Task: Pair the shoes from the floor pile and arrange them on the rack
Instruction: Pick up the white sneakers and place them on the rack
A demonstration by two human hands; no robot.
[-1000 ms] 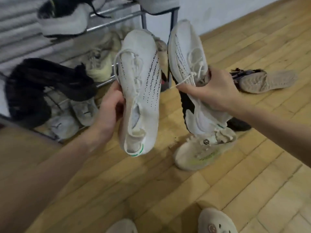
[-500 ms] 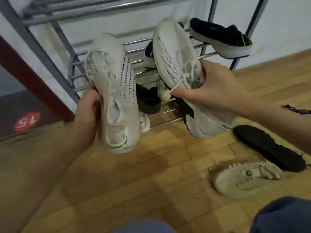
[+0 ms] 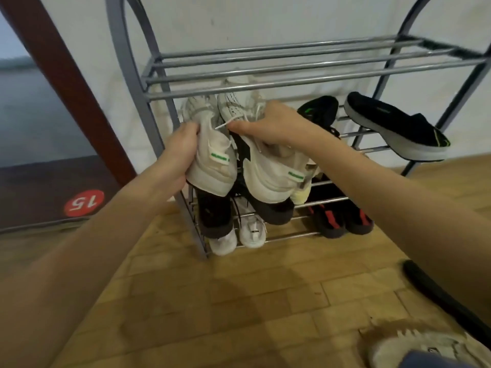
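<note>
A: Why both shoes at once, heels toward us?

B: Looks like they go in as a pair, toes first. Left hand is closed round the heel of the left white shoe; right hand is clamped over the laces of the right white shoe, thumb pinching a lace end. Both sit centre frame, side by side and touching, toes already under the top bars of the rack.

A: On the shelf yet?

B: Can't tell. Shelf bars behind are hidden by the shoes. Heels hang out front, so I'd say not seated.

A: Room to move?

B: Tight on the left: grey side post runs just beside the left hand's knuckles. On the right, a black shoe w/ green mark is near; black slip-on farther right overhangs the bars. Top bars close above the toes, so keep low, slide straight back.

A: Floor?

B: One pale shoe lower right, dark shoe above it, still unsorted.
</note>
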